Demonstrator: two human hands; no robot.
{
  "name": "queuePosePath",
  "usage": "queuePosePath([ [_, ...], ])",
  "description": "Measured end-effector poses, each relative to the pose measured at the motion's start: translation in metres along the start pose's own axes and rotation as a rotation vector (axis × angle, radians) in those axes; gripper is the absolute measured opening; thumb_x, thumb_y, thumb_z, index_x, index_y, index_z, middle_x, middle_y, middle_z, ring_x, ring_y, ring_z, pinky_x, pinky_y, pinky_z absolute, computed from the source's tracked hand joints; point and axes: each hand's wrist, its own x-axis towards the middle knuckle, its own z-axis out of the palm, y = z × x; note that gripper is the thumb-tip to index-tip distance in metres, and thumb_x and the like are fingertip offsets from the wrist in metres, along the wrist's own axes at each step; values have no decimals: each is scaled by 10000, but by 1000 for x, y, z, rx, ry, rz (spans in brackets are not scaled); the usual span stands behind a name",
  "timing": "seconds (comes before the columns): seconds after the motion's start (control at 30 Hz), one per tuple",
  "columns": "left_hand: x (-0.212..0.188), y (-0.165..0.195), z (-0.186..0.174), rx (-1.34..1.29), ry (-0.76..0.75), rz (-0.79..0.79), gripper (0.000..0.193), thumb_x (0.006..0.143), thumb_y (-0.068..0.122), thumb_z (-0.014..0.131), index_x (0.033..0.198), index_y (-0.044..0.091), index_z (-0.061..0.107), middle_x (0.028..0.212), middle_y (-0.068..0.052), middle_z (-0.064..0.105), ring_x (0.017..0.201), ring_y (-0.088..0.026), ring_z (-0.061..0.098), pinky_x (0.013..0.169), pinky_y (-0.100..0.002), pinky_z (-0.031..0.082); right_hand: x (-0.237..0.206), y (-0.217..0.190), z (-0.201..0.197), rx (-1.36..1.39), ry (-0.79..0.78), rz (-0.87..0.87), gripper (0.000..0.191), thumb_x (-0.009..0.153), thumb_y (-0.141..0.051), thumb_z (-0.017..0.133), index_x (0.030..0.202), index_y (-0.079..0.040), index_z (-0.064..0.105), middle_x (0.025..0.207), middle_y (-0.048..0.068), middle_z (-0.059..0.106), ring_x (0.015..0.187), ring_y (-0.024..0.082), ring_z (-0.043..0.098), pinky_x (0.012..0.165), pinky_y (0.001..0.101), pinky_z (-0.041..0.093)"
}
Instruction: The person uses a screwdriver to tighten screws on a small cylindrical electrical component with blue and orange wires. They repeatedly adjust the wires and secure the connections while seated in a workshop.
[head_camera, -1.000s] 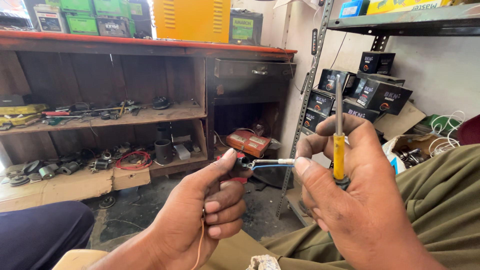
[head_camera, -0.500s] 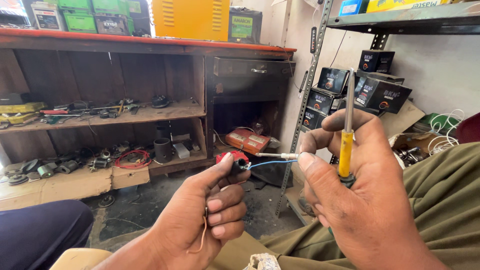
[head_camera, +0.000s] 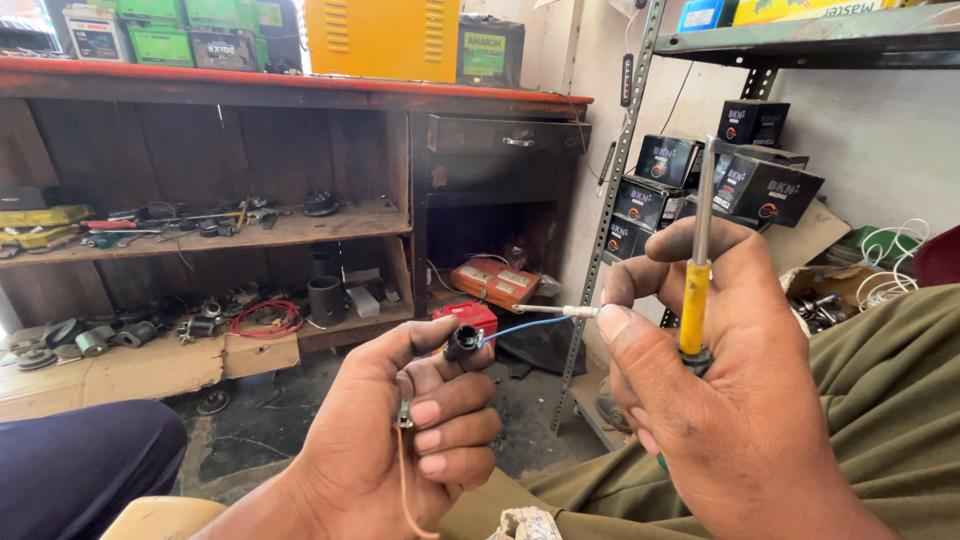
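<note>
The wooden workbench (head_camera: 300, 95) fills the wall ahead of me, its shelves strewn with tools and coils, and the slotted steel rack (head_camera: 610, 220) with stacked black boxes (head_camera: 765, 185) stands just to my right. Neither is in my way; what could snag is the red box (head_camera: 468, 318) low behind my work, and only visually.

My right hand (head_camera: 720, 390) is closed around the yellow-handled soldering iron (head_camera: 697, 290), shaft pointing up and parked along my fingers, while thumb and forefinger pinch the bare end of the blue wire (head_camera: 525, 328) near its white sleeve (head_camera: 580, 311).

My left hand (head_camera: 400, 420) has its fingers curled tight on a small black socket (head_camera: 463, 342), pinched at the thumb, with a thin brown lead (head_camera: 403, 480) hanging below my palm.

I judge that the blue wire wants holding taut and straight into the socket, and the iron's tip kept well off my knuckles.
</note>
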Motion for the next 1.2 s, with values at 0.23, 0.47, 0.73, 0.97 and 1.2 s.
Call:
queuePosePath([
  [0.23,-2,0,3,-16,32,19,330,938,380,560,868,59,590,466,64,316,412,-75,322,351,-218,273,-1,3,0,56,-14,5,412,978,10,609,1320,-43,386,1077,128,613,558,65,501,392,234,423],
  [0.47,0,0,0,-7,65,31,327,944,378,556,877,59,591,469,66,312,407,-74,317,349,-217,270,-4,4,3,2,1,18,412,977,12,634,1311,-51,401,1058,127,619,593,77,532,448,234,454],
  [0.73,9,-4,-3,51,251,114,317,942,403,558,850,100,563,484,65,302,382,-73,287,336,-224,243,-11,8,13,-139,-111,-157,415,938,19,601,1281,-23,373,1093,88,577,967,94,597,802,242,534],
  [0.97,21,-14,-14,64,358,23,357,915,444,583,788,112,555,488,53,317,382,-94,286,356,-243,234,-29,15,14,-417,-362,-94,472,940,-126,731,1296,-71,425,892,35,637,689,70,651,612,251,577],
  [1.2,34,-25,-36,177,461,-33,510,926,504,614,615,127,467,507,-20,419,366,-138,341,352,-259,288,-31,23,31,-622,-417,-370,340,938,-123,688,1170,-81,444,958,66,689,792,208,808,591,356,592],
])
